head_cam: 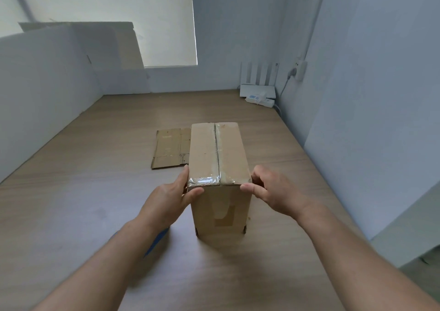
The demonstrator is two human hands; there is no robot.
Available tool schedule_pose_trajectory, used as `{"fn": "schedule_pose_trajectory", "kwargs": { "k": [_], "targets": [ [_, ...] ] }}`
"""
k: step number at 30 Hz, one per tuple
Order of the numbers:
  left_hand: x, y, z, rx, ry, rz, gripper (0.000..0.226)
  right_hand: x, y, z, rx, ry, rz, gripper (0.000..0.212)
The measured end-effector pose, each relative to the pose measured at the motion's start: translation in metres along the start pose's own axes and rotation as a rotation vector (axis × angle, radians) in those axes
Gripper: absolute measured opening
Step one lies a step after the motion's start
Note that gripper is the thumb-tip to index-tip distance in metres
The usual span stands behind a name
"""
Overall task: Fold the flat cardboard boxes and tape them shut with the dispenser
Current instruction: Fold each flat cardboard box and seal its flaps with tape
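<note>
Left hand [175,196] and right hand [273,191] pinch the near top corners of folded box [219,153], centre frame on table [71,191], fingers on its sides. Top seam looks taped. Flat cardboard [169,148] behind-left remains unfolded.

- Both bare forearms reach in over the near edge of the worktop [78,179] and converge toward its middle.
- The left hand [175,197] grips the near upper left corner of the cardboard box [217,153]: its thumb lies across the front face just below the top edge, and its fingers [185,171] run straight along the left side.
- The right hand [273,191] grips the near upper right corner, with the thumb tip pressed against the front top edge and the fingers curled round the right side.
- Both wrists are roughly level, palms turned inward facing each other.
</note>
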State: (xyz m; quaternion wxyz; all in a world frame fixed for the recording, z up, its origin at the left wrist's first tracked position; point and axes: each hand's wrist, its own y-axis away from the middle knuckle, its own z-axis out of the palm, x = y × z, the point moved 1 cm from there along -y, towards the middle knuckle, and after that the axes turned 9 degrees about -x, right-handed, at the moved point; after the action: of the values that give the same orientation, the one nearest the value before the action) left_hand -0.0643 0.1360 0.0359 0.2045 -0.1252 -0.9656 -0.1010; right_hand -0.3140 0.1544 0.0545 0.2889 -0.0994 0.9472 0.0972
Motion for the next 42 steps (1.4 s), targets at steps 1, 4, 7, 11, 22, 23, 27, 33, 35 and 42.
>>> {"fn": "schedule_pose_trajectory", "kwargs": {
  "k": [1, 4, 7, 11, 22, 23, 27, 33, 35, 42],
  "targets": [
    [-0.006, 0.001, 0.001, -0.021, 0.05, 0.016, 0.069, 0.002, 0.001, 0.0, -0.004, -0.05, -0.003, 0.028],
    [-0.018, 0.004, 0.003, -0.065, 0.233, 0.074, 0.059, 0.004, 0.006, -0.002, -0.048, -0.173, -0.009, 0.012],
    [-0.02, 0.007, 0.005, -0.084, 0.422, 0.115, 0.052, 0.005, 0.008, -0.008, -0.094, -0.269, 0.013, 0.013],
    [-0.017, 0.011, 0.002, -0.107, 0.728, 0.168, 0.045, 0.007, 0.01, -0.01, -0.092, -0.301, 0.019, 0.006],
    [-0.03, 0.012, 0.007, -0.03, 0.649, 0.162, 0.038, 0.005, 0.003, 0.0, 0.001, -0.138, -0.008, 0.024],
    [-0.03, 0.013, 0.009, -0.023, 0.672, 0.167, 0.034, 0.005, 0.002, 0.002, 0.009, -0.132, -0.006, 0.026],
    [-0.034, 0.012, 0.014, -0.029, 0.863, 0.185, 0.061, 0.007, 0.002, 0.003, 0.02, -0.147, -0.006, 0.025],
    [-0.028, 0.008, 0.021, 0.126, 0.845, 0.156, 0.033, 0.008, 0.002, 0.004, 0.025, -0.179, 0.02, 0.026],
    [-0.024, 0.008, 0.023, 0.182, 0.793, 0.143, 0.035, 0.006, 0.003, 0.002, 0.018, -0.163, 0.038, 0.031],
    [-0.018, -0.002, 0.026, 0.182, 0.846, 0.023, 0.018, -0.002, -0.009, 0.006, 0.02, -0.043, 0.07, 0.048]
  ]
}}
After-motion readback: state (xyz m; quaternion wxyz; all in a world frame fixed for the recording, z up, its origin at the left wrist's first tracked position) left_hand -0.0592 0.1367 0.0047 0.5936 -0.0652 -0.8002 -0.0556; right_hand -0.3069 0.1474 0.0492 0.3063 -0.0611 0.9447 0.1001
